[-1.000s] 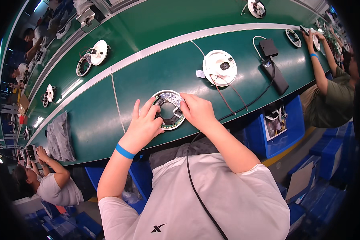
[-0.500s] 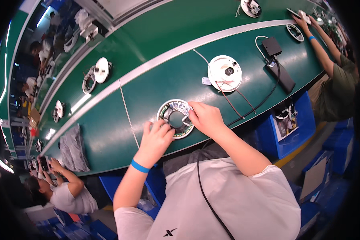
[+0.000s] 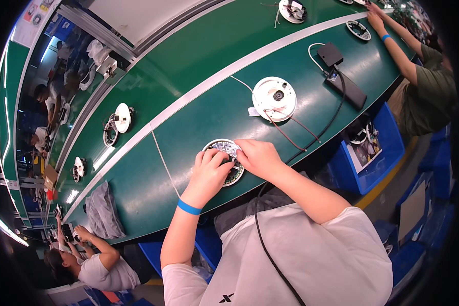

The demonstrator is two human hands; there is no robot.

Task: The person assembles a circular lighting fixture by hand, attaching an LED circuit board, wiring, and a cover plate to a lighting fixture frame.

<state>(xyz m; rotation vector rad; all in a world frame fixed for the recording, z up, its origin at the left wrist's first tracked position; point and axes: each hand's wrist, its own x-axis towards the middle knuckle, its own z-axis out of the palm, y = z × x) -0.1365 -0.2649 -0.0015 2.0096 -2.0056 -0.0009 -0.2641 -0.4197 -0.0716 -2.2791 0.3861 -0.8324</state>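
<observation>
A white ring-shaped housing (image 3: 222, 147) with a circuit board and small lights round it lies at the near edge of the green bench. My left hand (image 3: 207, 173), a blue band on its wrist, has its bent fingers closed together over the middle of the ring. Whatever those fingertips pinch is hidden beneath them. On the ring's right rim, my right hand (image 3: 261, 158) grips with thumb and fingers. Farther off to the right sits a white round base (image 3: 263, 98) with a dark camera lens and loose wires.
A black power pack (image 3: 350, 94) and a small black box (image 3: 330, 54) lie to the right, cabled together. Grey plastic bag (image 3: 104, 211) rests at left. More round units (image 3: 123, 117) stand beyond the metal strip (image 3: 188, 100). Co-workers sit at both sides; a blue bin (image 3: 364, 176) is below.
My left fingers have moved from the ring's left rim in over its middle. The right hand keeps its hold. The whole view has tilted and shifted slightly.
</observation>
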